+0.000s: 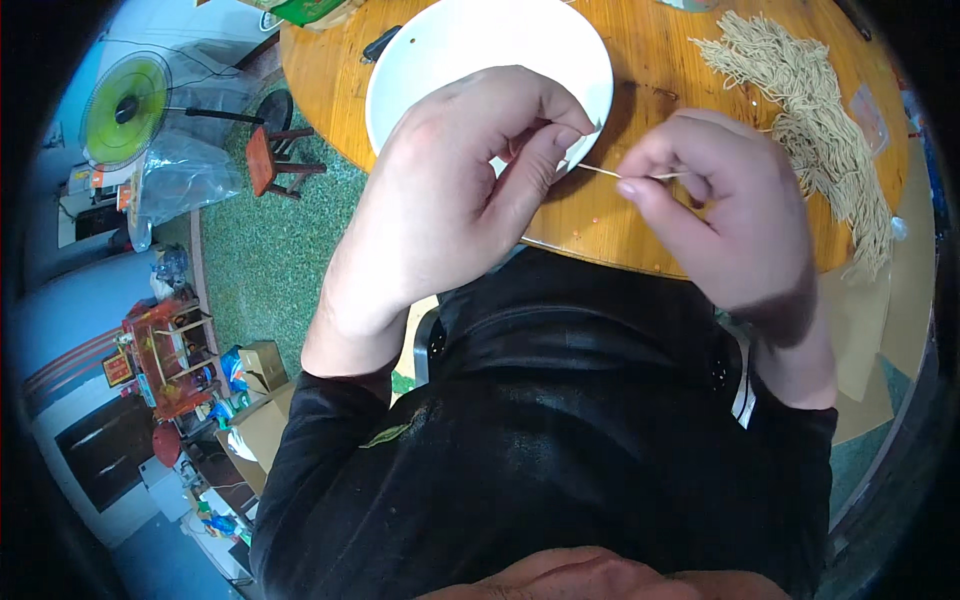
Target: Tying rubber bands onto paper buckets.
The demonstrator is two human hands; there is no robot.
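A thin pale string (602, 172) stretches between my two hands, over the near edge of the round wooden table. My left hand (470, 160) is closed in a pinch at the string's left end, in front of the white bowl; whether something small is also in those fingers is hidden. My right hand (735, 205) pinches the string between thumb and fingers, and a short end pokes out past them. Right of that hand lies a large bundle of beige strings (825, 130), spread along the table and hanging over its edge.
The white bowl (400, 85) stands at the table's far middle, with a black object (380, 45) beside it. A clear plastic piece (868, 118) lies by the string bundle. To the left are a small wooden stool (262, 160) and a green fan (125, 110); cardboard (855, 340) lies at the right.
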